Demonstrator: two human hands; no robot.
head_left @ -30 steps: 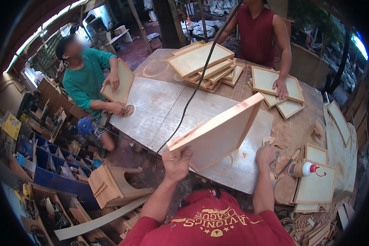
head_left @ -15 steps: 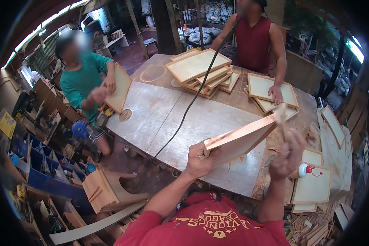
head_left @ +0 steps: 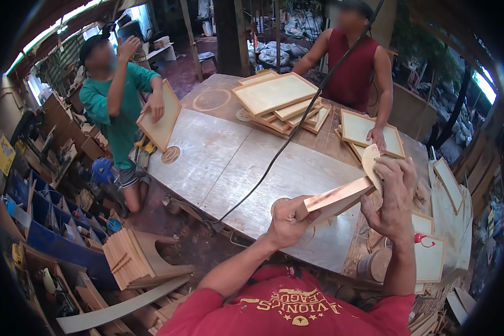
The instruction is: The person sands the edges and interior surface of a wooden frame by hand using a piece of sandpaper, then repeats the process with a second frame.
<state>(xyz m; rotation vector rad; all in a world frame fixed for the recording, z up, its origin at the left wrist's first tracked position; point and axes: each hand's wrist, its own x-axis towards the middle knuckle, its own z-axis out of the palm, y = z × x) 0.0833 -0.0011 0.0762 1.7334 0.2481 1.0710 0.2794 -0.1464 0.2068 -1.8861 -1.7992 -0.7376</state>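
My left hand (head_left: 285,221), grip closed, holds the wooden panel (head_left: 336,197) by its left end above the counter (head_left: 252,162). Its long axis runs right to my right hand (head_left: 395,196), pinching a pale pad (head_left: 371,159) there.

1. The panel (head_left: 333,199) in my left hand (head_left: 285,221) shows a reddish-tan edge and a paler cream face;
2. the disc (head_left: 371,159) in my right hand (head_left: 395,193) is plain pale beige;
3. just below the right hand I see a bottle (head_left: 419,239) with a red cap;
4. under the left hand the table (head_left: 235,162) is streaked grey-white;
5. a black cable (head_left: 297,131) crosses it, left of the left hand;
6. below both hands, my shirt (head_left: 288,308) is red with yellow lettering;
7. far beyond the hands, the framed boards (head_left: 274,92) are cream with tan borders; one co-worker's shirt (head_left: 117,106) is green, the other's top (head_left: 353,64) dark red.
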